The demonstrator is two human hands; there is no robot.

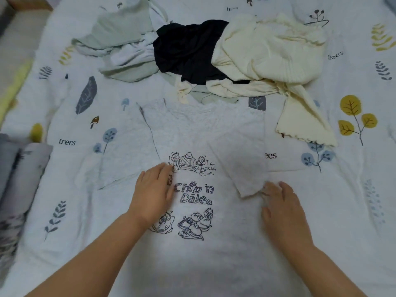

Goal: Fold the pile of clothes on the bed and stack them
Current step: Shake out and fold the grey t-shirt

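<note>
The grey T-shirt (192, 189) lies flat in the middle and lower part of the frame, picture side up, with blue cartoon drawings and words on it. Its right sleeve (240, 161) is already folded in over the front. The left hand (153, 194) rests flat on the drawings with straight fingers. The right hand (282, 209) is also flat and open, with its fingertips touching the tip of the folded sleeve.

To fold well, the person should probably press the sleeve smooth, then fold the left side in to match, so both edges run straight.

The shirt looks soft, thin and a little fuzzy. Above it, in the upper middle, waits the pile: a cream ribbed top (274, 54) with a wavy edge, a dark floppy piece (188, 50), and pale green clothes (120, 33). All lie on the bed (353, 189), whose white cover has leaves and little trees printed on it. Grey rolled cloth (19, 168) sits at the left edge.
</note>
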